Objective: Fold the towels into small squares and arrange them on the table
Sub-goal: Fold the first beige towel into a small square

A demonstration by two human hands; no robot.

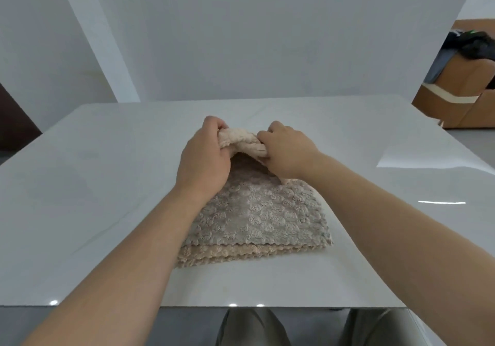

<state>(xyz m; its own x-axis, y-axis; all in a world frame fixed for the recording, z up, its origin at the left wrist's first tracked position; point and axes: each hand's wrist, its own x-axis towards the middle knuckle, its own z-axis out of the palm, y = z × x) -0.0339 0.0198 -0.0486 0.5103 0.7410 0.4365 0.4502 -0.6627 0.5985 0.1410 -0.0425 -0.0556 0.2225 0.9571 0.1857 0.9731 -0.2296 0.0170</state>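
A fluffy towel (257, 217), grey on top and beige underneath, lies in the middle of the glossy white table (80, 198). Its near scalloped edges rest flat toward me, stacked in layers. The far end is lifted off the table and bunched into a beige roll (242, 139). My left hand (203, 158) grips the left side of that lifted end. My right hand (288, 150) pinches its right side. Both hands are close together, above the far part of the towel.
A white wall rises behind the table's far edge. At the right, beyond the table, stands an orange-brown seat (455, 99) with dark clothing on it. My knees show under the near table edge (241, 306).
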